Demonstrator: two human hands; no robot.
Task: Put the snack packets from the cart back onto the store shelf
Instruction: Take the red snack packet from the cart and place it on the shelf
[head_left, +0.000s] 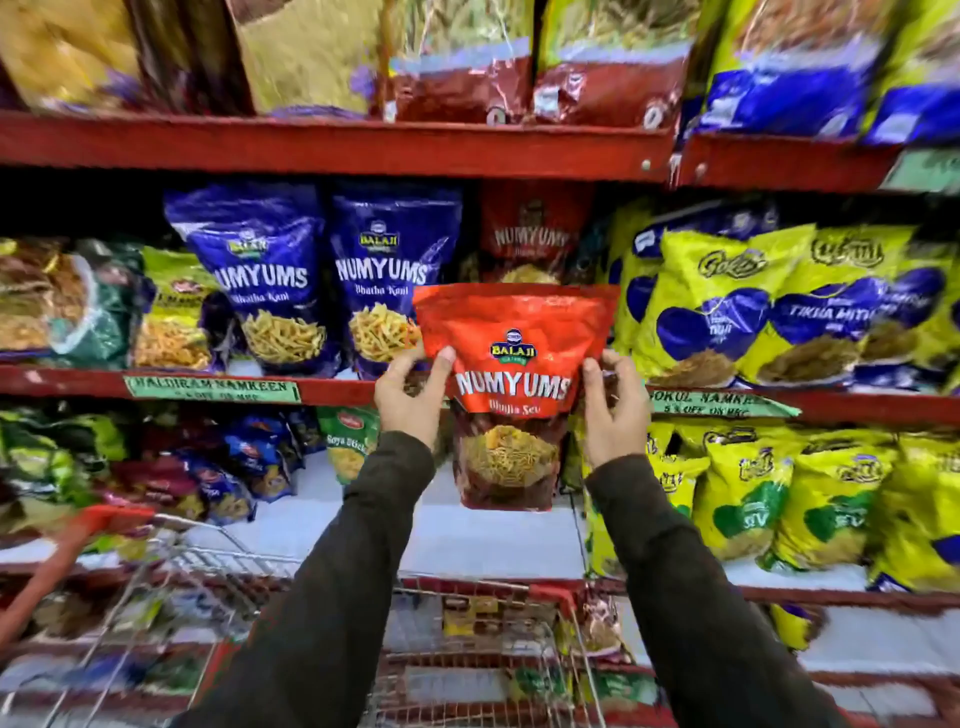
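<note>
head view only: red numyums packet (511, 384) held upright between both hands, in front of the red lip of the middle shelf (332, 387), its long axis vertical and its printed face toward the camera. left hand (410, 397) pinches the packet's left edge, thumb on the front beside the logo and fingers behind. right hand (615, 410) grips the right edge the same way, thumb forward, fingers curled around the back. both are closed on the packet; neither is free.

the packet's top sits above the shelf lip and its bottom hangs below it, over the pale floor of the lower shelf. straight behind and above its top edge stands a matching red numyums packet on the shelf (532, 234), set back in the dimmer slot between the blue numyums packets (395, 280) on its left and the yellow gokul packets (727, 312) on its right. that slot looks like the destination, so the coming move is up and forward: the bottom edge must clear the lip before the packet goes in. the two hands are about level and equally near the slot, so neither leads.

below, the wire shopping cart (467, 649) with its red handle stands against the lower shelves, and more packets lie inside it, too blurred to name. i judge the task partway through, with this packet in transit and the cart not yet emptied.
</note>
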